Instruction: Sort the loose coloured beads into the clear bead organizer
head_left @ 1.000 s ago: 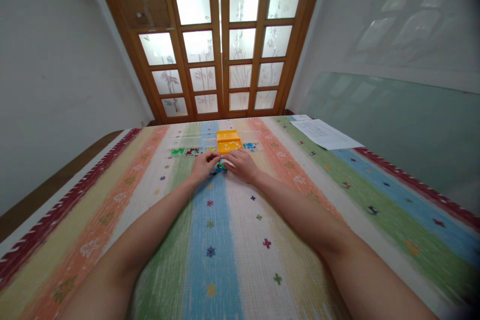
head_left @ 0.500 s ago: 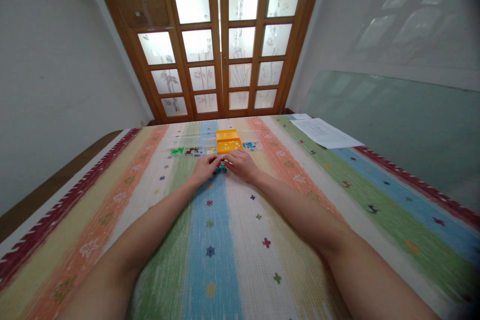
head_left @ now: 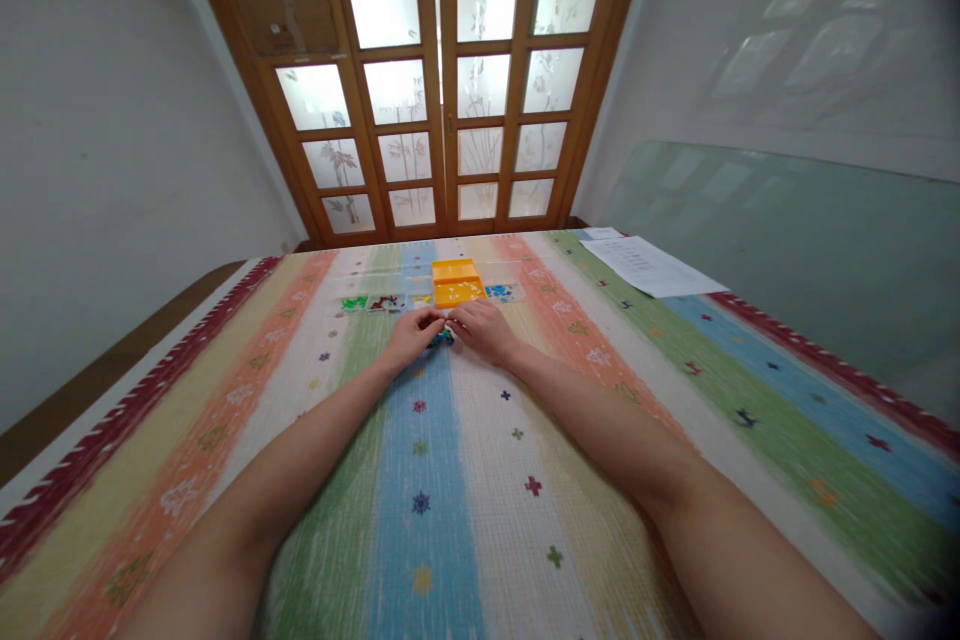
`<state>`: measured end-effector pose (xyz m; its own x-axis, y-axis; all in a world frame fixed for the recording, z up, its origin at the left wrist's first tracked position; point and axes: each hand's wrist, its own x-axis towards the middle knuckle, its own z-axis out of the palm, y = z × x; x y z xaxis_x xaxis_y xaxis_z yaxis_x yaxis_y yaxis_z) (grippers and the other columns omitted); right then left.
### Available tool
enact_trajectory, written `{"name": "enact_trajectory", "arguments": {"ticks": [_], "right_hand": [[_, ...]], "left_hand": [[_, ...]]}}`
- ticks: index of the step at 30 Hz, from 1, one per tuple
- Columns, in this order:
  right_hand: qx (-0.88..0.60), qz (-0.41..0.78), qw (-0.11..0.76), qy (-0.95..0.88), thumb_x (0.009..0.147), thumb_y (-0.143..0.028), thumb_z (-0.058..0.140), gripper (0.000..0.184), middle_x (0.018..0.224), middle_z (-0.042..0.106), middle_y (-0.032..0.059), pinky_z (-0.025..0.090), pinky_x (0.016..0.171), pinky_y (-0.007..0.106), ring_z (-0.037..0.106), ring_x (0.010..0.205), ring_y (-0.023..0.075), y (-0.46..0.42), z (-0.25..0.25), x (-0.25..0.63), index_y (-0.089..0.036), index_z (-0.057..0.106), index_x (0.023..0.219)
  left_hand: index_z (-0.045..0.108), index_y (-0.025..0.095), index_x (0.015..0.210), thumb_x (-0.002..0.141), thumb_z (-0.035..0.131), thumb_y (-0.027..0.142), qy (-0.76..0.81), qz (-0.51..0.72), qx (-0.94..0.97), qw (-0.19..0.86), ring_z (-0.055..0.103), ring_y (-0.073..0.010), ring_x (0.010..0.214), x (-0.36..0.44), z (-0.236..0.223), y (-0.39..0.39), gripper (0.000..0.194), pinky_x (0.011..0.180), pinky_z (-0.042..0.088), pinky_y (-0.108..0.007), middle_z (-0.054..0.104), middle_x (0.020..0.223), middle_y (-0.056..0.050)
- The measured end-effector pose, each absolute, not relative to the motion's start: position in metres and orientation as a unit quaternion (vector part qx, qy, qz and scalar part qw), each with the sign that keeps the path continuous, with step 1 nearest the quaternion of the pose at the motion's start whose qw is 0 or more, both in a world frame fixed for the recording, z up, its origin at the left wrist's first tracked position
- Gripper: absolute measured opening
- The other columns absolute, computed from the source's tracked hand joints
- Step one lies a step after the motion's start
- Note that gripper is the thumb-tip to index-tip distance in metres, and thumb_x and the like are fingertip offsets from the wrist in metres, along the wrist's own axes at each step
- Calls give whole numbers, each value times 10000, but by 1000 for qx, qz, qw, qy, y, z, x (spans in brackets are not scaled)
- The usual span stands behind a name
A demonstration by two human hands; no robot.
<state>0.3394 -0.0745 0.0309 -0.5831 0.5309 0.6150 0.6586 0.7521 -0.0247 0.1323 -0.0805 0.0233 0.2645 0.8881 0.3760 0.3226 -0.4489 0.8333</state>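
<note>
My left hand (head_left: 414, 332) and my right hand (head_left: 484, 327) meet near the far side of the table, fingertips pinched close together. Whatever lies between the fingertips is too small to make out. Just below them, partly covered by the fingers, is a small cluster of blue and green pieces (head_left: 441, 339). Right behind my right hand stands an open yellow box (head_left: 455, 271) with small white pieces in it. Small green pieces (head_left: 354, 303), dark brown pieces (head_left: 387, 302) and yellow pieces (head_left: 422, 300) lie left of the box. Blue pieces (head_left: 499, 292) lie on its right.
A striped, patterned cloth (head_left: 420, 540) covers the table. Printed paper sheets (head_left: 652, 265) lie at the far right. A pale green glass panel (head_left: 787, 250) stands along the right side. Wooden doors with frosted panes (head_left: 480, 80) are beyond the table.
My fingertips have shifted very slightly against each other. Both arms, the box and the pieces stay in place.
</note>
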Motion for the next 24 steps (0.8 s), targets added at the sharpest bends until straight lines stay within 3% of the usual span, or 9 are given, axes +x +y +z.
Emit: {"name": "enact_trajectory", "arguments": {"ticks": [10,16,24], "right_hand": [[-341,-99,303,-884,1066,-346,479,287,881,695,74,349,820,325,574,839,201,-77,31,341,-194,685,935],[-328,-104,312,-886,1063,-329,492,281,850,685,72,342,794,318,569,804,192,-75,28,337,-187,672,900],[-324,-102,317,-885,1061,-339,491,293,843,681,67,341,778,320,554,783,191,-73,25,338,-195,672,883]], "left_hand": [[728,204,951,860,637,385,470,476,674,314,670,-184,793,113,20,-62,222,771,534,-303,745,871,-39],[725,150,1044,856,605,326,580,541,564,230,698,-195,842,60,12,-25,284,774,539,-293,767,936,-79],[732,213,1250,921,549,284,679,338,652,2,642,-316,1107,34,13,-28,383,987,450,-446,760,1149,-116]]}}
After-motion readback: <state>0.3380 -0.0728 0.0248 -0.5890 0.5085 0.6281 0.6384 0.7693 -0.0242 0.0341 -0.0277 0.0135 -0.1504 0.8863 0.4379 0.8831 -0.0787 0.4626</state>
